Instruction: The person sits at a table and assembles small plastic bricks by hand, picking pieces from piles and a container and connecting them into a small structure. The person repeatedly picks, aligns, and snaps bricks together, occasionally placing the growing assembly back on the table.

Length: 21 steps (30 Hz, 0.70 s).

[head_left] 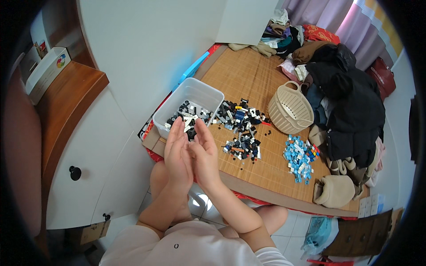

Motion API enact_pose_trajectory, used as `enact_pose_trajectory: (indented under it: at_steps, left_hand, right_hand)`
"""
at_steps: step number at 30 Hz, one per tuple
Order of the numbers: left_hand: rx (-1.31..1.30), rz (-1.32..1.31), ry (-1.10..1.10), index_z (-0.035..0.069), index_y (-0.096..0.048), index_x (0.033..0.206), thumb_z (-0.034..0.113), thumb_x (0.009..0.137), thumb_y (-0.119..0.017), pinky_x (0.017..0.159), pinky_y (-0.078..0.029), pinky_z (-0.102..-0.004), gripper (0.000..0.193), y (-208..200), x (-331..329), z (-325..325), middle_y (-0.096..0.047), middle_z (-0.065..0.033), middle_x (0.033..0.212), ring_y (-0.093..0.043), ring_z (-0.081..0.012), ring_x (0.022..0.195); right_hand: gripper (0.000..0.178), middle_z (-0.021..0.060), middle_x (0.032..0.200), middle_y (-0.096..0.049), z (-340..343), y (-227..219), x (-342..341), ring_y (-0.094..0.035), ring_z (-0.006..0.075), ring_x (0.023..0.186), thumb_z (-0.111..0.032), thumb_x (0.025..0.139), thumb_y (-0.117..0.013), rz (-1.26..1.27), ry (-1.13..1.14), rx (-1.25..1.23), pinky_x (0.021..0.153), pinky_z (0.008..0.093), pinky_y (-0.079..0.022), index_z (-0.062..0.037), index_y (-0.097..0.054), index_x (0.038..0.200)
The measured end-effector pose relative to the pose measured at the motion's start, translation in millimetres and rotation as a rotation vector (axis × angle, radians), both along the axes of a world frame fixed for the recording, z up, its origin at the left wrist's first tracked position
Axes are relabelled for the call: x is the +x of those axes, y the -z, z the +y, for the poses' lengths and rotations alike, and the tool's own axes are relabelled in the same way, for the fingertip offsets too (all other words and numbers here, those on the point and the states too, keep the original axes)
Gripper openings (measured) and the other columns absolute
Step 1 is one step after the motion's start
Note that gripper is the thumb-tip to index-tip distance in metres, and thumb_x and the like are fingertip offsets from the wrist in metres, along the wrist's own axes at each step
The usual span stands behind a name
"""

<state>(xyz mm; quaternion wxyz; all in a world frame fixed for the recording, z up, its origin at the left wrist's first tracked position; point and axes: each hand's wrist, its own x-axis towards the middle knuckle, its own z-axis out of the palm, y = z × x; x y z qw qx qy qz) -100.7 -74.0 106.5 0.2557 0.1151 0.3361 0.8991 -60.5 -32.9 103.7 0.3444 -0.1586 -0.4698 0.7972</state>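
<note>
My left hand [177, 153] and my right hand [205, 156] are held up side by side at the near edge of a clear plastic bin [210, 90]. The heels of both palms meet, and the fingers stretch out toward the bin in a cupped shape. No brick shows in either hand, though the hollow between them is partly hidden. Past the fingertips, black, grey and white building bricks [190, 109] lie in the bin. Just right of it, a pile of mixed building bricks [242, 116] spreads over a bamboo mat [248, 71].
A smaller brick pile [243, 147] lies nearer me. To the right are blue and white bricks [297, 155], a puzzle cube [313, 152] and a beige basket [288, 108]. Clothes, including a black jacket [355, 111], line the right side. A white cabinet [146, 53] stands left.
</note>
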Motion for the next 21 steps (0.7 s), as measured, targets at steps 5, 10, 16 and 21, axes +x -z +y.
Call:
enact_pose_trajectory:
  at_steps: [5, 10, 16, 21]
  left_hand:
    - [-0.015, 0.045, -0.002, -0.01, -0.022, 0.134, 0.009, 0.086, -0.033, 0.11, -0.014, -0.034, 0.053, 3.7, 5.7, 4.4, -0.023, -0.0181, 0.142, -0.016, -0.0232, 0.135]
    - [0.007, -0.003, 0.029, -0.009, -0.021, 0.135, 0.01, 0.086, -0.033, 0.11, -0.013, -0.0356, 0.053, 7.2, 0.3, 4.7, -0.022, -0.0179, 0.142, -0.016, -0.0249, 0.135]
    - [-0.052, 0.044, 0.12, -0.006, -0.023, 0.136, 0.012, 0.086, -0.034, 0.109, -0.015, -0.0355, 0.054, 5.3, -2.1, -0.4, -0.025, -0.0161, 0.142, -0.019, -0.0237, 0.134]
    - [-0.043, 0.051, 0.107, -0.006, -0.023, 0.136, 0.01, 0.086, -0.034, 0.109, -0.017, -0.0351, 0.054, 5.8, -0.5, 1.7, -0.025, -0.0155, 0.142, -0.021, -0.023, 0.134]
  right_hand:
    - [0.057, 0.0194, 0.141, -0.023, 4.9, 4.0, 11.1, -0.018, 0.0242, 0.134, 0.004, 0.081, -0.039, -0.022, 0.01, 0.016, 0.109, 0.0336, -0.014, 0.0036, -0.023, 0.136]
    - [0.056, 0.0193, 0.142, -0.022, 7.7, 9.1, 17.6, -0.018, 0.0242, 0.134, 0.003, 0.083, -0.039, 0.006, 0.013, -0.049, 0.108, 0.0336, -0.018, 0.0028, -0.023, 0.136]
    - [0.055, 0.0199, 0.142, -0.022, 9.5, 7.1, 20.1, -0.019, 0.0248, 0.134, 0.003, 0.083, -0.04, -0.007, -0.004, -0.047, 0.107, 0.0333, -0.021, 0.0025, -0.023, 0.136]
    - [0.055, 0.0192, 0.142, -0.023, 11.2, 9.5, 22.7, -0.02, 0.0248, 0.134, 0.003, 0.084, -0.039, 0.003, -0.009, -0.053, 0.107, 0.0333, -0.021, 0.0022, -0.024, 0.136]
